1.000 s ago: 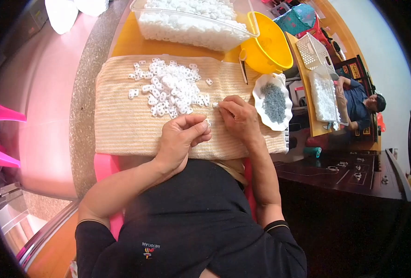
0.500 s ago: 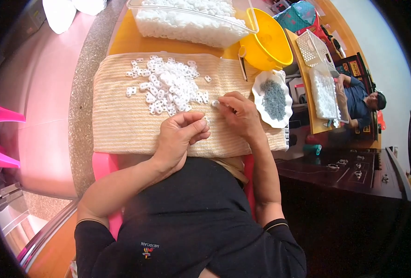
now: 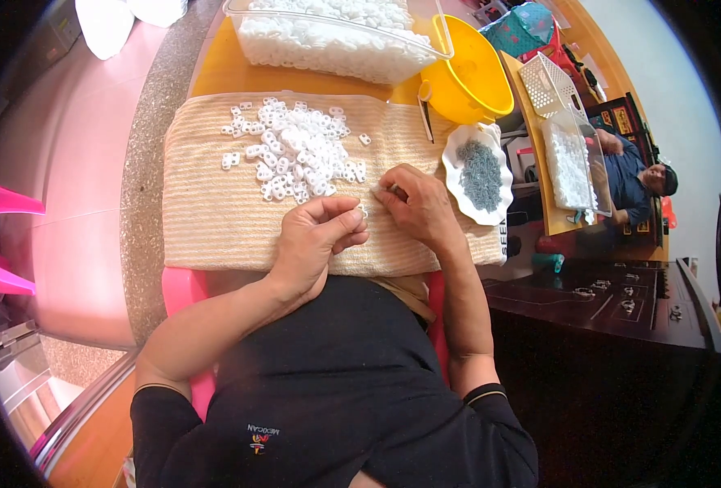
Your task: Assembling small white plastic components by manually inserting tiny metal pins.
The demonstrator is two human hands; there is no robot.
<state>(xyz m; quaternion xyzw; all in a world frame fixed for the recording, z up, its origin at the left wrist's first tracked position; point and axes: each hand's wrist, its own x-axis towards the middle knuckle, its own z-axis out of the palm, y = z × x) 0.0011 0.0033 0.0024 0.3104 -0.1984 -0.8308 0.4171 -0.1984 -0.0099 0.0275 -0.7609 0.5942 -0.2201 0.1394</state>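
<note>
My left hand (image 3: pixel 315 240) pinches a small white plastic piece (image 3: pixel 363 211) between thumb and forefinger, above the near part of a striped beige towel (image 3: pixel 214 228). Just to its right, my right hand (image 3: pixel 419 207) has thumb and forefinger closed on another small white piece, mostly covered by the fingertips. A loose pile of white two-holed plastic pieces (image 3: pixel 299 146) lies on the towel beyond my left hand. At the right, beside my right wrist, a white scalloped dish (image 3: pixel 503 163) holds many tiny grey pieces (image 3: pixel 481 177), too small to name.
At the back stands a clear plastic bin (image 3: pixel 336 53) full of white pieces. A yellow basin (image 3: pixel 478 77) is right of it, with a spoon-like tool (image 3: pixel 427 110) beside it. Across to the right, a person (image 3: pixel 633 175) sits by another bin (image 3: pixel 570 167) of white pieces.
My right hand has drawn slightly nearer to me, its fingertips now covering more of the white piece. My left hand has stayed in place.
</note>
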